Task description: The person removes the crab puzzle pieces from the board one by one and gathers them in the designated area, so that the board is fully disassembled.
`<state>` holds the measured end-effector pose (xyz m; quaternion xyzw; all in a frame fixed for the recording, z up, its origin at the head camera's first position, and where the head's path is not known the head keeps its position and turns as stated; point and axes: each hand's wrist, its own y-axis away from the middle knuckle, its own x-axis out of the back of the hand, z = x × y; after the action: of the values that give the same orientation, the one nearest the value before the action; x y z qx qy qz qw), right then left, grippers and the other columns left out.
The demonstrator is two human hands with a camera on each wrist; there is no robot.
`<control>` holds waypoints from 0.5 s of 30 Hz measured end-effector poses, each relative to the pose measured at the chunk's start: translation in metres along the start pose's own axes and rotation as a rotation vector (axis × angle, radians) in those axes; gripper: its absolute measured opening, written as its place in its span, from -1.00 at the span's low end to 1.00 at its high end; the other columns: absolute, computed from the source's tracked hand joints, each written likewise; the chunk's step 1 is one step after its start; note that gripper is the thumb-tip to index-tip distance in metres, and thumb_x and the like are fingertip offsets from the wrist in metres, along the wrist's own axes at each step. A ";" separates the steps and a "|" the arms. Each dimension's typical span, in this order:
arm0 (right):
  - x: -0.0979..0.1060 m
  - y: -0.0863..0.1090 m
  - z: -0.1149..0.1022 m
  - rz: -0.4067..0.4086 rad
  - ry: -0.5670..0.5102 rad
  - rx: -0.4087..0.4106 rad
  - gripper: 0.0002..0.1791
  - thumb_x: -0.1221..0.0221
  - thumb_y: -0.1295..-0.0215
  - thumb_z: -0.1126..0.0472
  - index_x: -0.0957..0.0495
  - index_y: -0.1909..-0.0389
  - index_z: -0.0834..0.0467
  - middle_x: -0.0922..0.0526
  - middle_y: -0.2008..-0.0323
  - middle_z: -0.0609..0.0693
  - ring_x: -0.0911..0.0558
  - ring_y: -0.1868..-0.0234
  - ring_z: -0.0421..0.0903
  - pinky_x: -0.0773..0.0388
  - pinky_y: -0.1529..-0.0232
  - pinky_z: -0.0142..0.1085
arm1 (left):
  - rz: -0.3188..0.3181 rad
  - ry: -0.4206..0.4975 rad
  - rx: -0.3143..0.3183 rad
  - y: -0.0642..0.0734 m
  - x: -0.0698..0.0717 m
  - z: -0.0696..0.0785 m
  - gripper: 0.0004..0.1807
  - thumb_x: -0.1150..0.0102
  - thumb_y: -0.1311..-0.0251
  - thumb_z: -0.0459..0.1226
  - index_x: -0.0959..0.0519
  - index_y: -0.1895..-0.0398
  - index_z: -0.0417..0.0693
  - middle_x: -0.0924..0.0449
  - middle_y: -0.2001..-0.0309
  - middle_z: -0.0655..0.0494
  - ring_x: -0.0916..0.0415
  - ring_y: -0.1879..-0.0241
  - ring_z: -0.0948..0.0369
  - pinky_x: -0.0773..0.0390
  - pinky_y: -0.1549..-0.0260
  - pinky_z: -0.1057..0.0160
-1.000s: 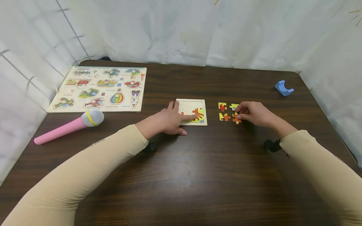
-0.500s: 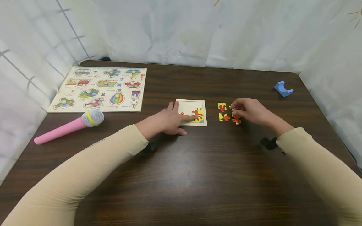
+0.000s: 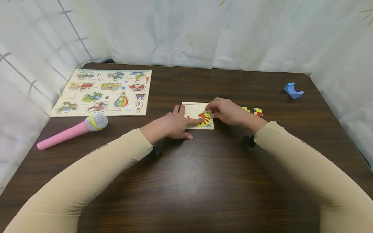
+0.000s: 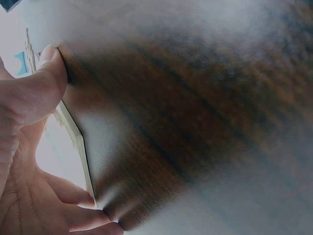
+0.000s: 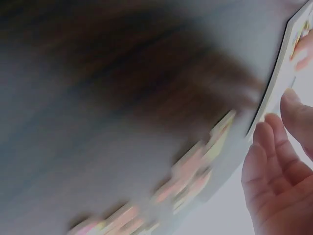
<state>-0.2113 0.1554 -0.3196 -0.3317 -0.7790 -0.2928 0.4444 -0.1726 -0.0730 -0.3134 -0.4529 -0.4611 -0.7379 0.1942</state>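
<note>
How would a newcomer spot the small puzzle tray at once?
On the dark table, look between the larger puzzle board and the blue block. The small tray lies under the left hand. Unlike the crowded board, it shows bare wood beyond a red-and-yellow picture.

The head camera looks forward and down from above, far enough back to take in most of the surface. The left wrist view sits low and close, slanting across the surface, with the left grip along its left side. The right wrist view, equally near and tilted, has the right grip at its right. All three share the wooden frame; head and right wrist share puzzle pieces.
</note>
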 end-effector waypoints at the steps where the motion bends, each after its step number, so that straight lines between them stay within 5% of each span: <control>1: -0.001 -0.003 -0.003 -0.005 0.008 0.005 -0.68 -0.23 -0.41 0.36 -0.62 -0.15 0.21 -0.61 -0.07 0.16 -0.58 -0.04 0.09 -0.54 -0.14 -0.02 | 0.002 -0.003 -0.001 0.000 0.000 0.000 -0.17 -0.15 -0.38 0.16 0.04 -0.61 0.66 0.45 -0.59 -0.49 0.36 -0.59 -0.41 -0.11 -0.48 -0.29; 15: -0.005 -0.013 -0.013 -0.024 0.021 0.020 -0.75 -0.22 -0.42 0.37 -0.66 -0.07 0.21 -0.60 -0.02 0.17 -0.59 -0.03 0.09 -0.57 -0.11 -0.03 | 0.015 -0.008 -0.012 0.002 -0.001 -0.002 -0.18 -0.15 -0.38 0.16 0.04 -0.59 0.69 0.43 -0.59 -0.49 0.35 -0.59 -0.40 -0.11 -0.49 -0.28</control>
<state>-0.2132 0.1360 -0.3202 -0.3147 -0.7811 -0.2937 0.4523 -0.1713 -0.0759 -0.3138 -0.4605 -0.4542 -0.7373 0.1949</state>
